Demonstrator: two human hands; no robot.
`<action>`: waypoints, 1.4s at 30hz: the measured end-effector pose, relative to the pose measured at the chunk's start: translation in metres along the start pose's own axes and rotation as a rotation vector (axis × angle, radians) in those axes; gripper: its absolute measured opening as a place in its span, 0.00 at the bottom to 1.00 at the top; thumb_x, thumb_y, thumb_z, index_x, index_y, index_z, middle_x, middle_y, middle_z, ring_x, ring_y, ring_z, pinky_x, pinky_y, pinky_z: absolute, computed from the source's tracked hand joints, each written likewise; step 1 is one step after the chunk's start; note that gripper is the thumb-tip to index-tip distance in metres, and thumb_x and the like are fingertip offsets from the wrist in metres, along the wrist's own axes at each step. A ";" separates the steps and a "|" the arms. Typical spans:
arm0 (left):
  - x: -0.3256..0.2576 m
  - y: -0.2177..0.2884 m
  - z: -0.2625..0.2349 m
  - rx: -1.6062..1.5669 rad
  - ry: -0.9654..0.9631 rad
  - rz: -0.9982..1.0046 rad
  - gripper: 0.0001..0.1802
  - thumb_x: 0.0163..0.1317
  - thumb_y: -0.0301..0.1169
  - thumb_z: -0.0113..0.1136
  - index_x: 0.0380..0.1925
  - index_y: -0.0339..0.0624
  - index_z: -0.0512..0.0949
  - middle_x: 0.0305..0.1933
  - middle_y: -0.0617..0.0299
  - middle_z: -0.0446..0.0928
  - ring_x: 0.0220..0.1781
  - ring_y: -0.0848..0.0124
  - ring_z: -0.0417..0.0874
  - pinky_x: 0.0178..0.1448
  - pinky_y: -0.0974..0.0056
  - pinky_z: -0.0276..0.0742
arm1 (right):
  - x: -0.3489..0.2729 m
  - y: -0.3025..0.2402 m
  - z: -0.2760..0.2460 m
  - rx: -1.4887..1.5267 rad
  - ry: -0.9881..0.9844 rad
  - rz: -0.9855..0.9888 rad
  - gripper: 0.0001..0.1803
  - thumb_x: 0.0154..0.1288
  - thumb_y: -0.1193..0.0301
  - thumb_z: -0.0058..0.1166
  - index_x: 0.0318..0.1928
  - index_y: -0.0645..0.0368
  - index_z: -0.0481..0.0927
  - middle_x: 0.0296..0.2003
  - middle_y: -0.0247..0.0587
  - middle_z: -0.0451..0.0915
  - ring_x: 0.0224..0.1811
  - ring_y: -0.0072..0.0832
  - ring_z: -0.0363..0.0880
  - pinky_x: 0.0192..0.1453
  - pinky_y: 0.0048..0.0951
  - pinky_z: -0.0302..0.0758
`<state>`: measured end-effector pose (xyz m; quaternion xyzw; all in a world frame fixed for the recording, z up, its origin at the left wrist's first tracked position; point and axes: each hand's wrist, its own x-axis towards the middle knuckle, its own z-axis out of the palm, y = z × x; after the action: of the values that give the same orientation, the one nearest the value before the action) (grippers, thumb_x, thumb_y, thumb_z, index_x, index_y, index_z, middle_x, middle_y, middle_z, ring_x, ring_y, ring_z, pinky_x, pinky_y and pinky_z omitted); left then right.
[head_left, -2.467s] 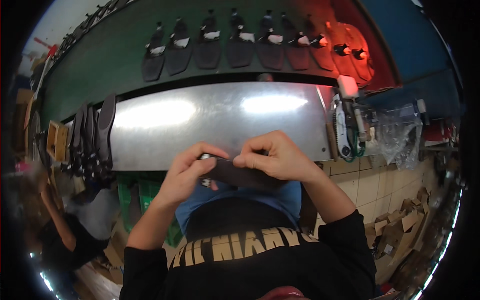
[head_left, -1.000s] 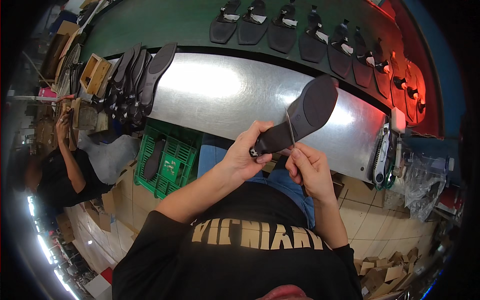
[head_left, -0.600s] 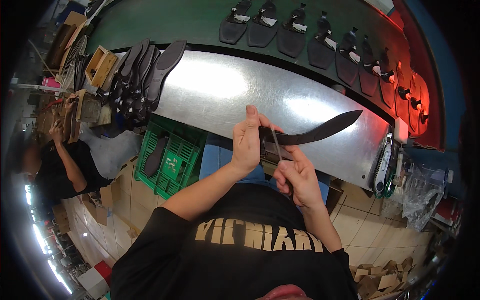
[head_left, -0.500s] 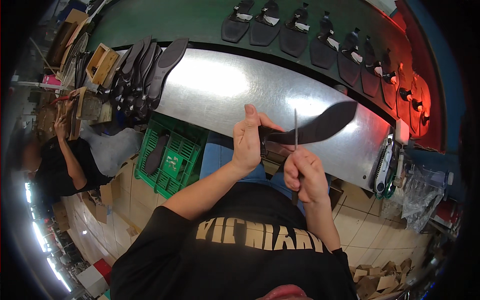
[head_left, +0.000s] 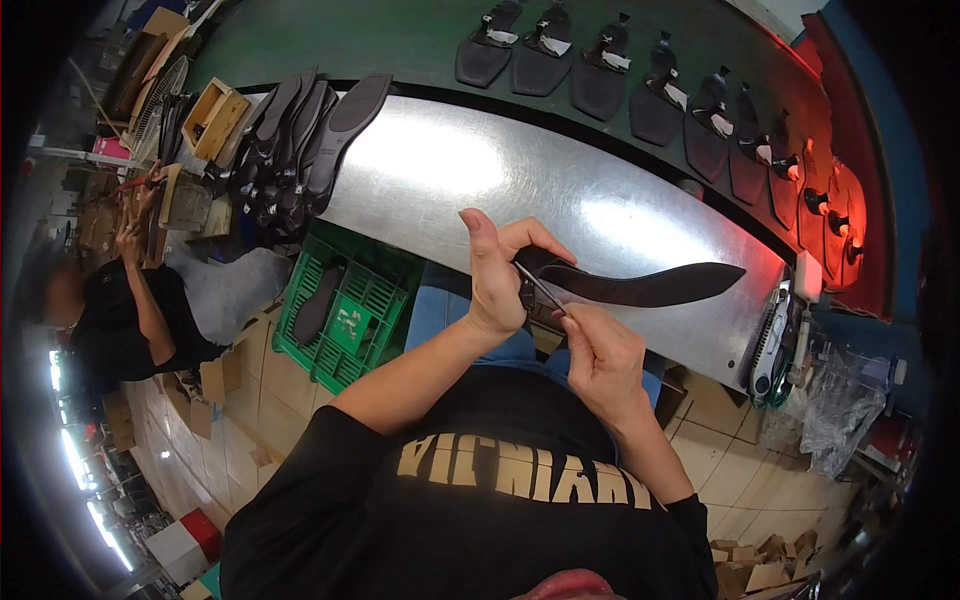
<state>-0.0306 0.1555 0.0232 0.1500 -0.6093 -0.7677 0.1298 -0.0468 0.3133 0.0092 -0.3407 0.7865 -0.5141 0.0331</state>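
Note:
My left hand (head_left: 494, 285) is closed around the strap end of a black shoe sole (head_left: 655, 288), thumb raised. The sole's long curved blade points right, above the metal tabletop (head_left: 430, 190). Pinched in my right hand (head_left: 608, 362) is a thin metal rod tool (head_left: 541, 288). Its shaft slants up and left, and the tip lies against the sole's end beside my left palm. My right fingers hide the tool's other end. What the tip touches inside the sole's end is too small to make out.
Several black sandals (head_left: 598, 75) stand in a row on the green belt (head_left: 400, 45), the right ones under red light. A pile of soles (head_left: 335, 135) and a wooden box (head_left: 215, 120) lie left. Below are a green crate (head_left: 345, 325) and a box cutter (head_left: 772, 345). Another person (head_left: 130, 310) sits left.
The rod tool has swung from upright to slanting left, its tip now at the sole's end by my left hand. The sole's free end has tipped lower and to the right.

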 end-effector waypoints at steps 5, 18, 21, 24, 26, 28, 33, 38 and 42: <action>0.006 0.006 0.004 -0.173 0.054 -0.068 0.49 0.63 0.71 0.17 0.21 0.39 0.75 0.22 0.60 0.76 0.23 0.74 0.74 0.29 0.72 0.68 | -0.002 -0.011 -0.011 0.035 -0.111 -0.134 0.04 0.58 0.80 0.56 0.36 0.62 0.79 0.28 0.44 0.80 0.27 0.40 0.79 0.31 0.33 0.75; 0.011 -0.037 0.009 -0.712 0.078 -0.528 0.30 0.62 0.62 0.51 0.32 0.44 0.77 0.27 0.62 0.78 0.29 0.71 0.81 0.35 0.64 0.79 | 0.016 -0.018 -0.003 -0.081 0.041 0.041 0.04 0.61 0.78 0.56 0.38 0.59 0.78 0.27 0.45 0.77 0.27 0.43 0.79 0.31 0.36 0.74; 0.015 -0.044 0.003 -0.715 0.053 -0.568 0.29 0.63 0.61 0.50 0.28 0.44 0.76 0.27 0.63 0.78 0.29 0.71 0.80 0.34 0.65 0.78 | 0.018 -0.018 -0.003 -0.011 0.001 0.046 0.03 0.61 0.78 0.55 0.37 0.59 0.77 0.26 0.45 0.76 0.27 0.44 0.77 0.32 0.39 0.73; 0.020 -0.033 0.002 -0.817 0.082 -0.569 0.27 0.64 0.59 0.50 0.25 0.46 0.74 0.26 0.63 0.77 0.30 0.70 0.80 0.35 0.64 0.78 | 0.017 -0.020 -0.009 -0.040 0.063 0.018 0.03 0.61 0.78 0.54 0.36 0.59 0.76 0.26 0.45 0.75 0.28 0.44 0.77 0.31 0.39 0.72; 0.021 -0.040 -0.007 -0.950 0.056 -0.510 0.26 0.65 0.58 0.50 0.23 0.47 0.73 0.25 0.63 0.77 0.32 0.68 0.81 0.37 0.63 0.78 | 0.014 -0.013 -0.011 -0.118 0.064 0.050 0.03 0.62 0.78 0.54 0.36 0.59 0.76 0.25 0.45 0.75 0.27 0.44 0.77 0.31 0.39 0.72; 0.020 -0.036 0.001 -0.873 0.188 -0.505 0.25 0.66 0.56 0.50 0.21 0.49 0.72 0.26 0.62 0.78 0.31 0.66 0.80 0.37 0.60 0.77 | 0.012 -0.008 -0.010 -0.179 0.059 0.065 0.02 0.62 0.77 0.55 0.35 0.59 0.75 0.25 0.44 0.75 0.27 0.44 0.76 0.30 0.39 0.72; 0.017 -0.010 0.007 -0.817 0.163 -0.492 0.33 0.67 0.64 0.39 0.25 0.47 0.75 0.24 0.61 0.77 0.26 0.65 0.77 0.37 0.61 0.74 | 0.010 -0.001 -0.006 -0.246 0.024 0.058 0.04 0.62 0.75 0.55 0.32 0.58 0.74 0.24 0.44 0.74 0.26 0.44 0.76 0.30 0.40 0.72; 0.020 -0.015 0.002 -0.690 -0.003 -0.357 0.42 0.64 0.70 0.30 0.25 0.42 0.75 0.18 0.59 0.72 0.23 0.64 0.73 0.33 0.62 0.70 | 0.010 -0.003 -0.003 -0.218 0.011 0.057 0.05 0.62 0.75 0.55 0.32 0.59 0.72 0.24 0.44 0.74 0.26 0.44 0.76 0.29 0.41 0.72; 0.019 -0.021 0.002 -0.711 -0.025 -0.403 0.44 0.63 0.71 0.29 0.24 0.40 0.74 0.17 0.57 0.70 0.20 0.63 0.70 0.31 0.62 0.69 | 0.008 -0.005 0.002 -0.196 -0.046 0.065 0.05 0.61 0.76 0.55 0.32 0.59 0.71 0.23 0.44 0.74 0.26 0.44 0.76 0.29 0.41 0.72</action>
<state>-0.0493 0.1546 0.0020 0.2027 -0.2658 -0.9424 0.0129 -0.0493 0.3063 0.0147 -0.3282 0.8426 -0.4255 0.0342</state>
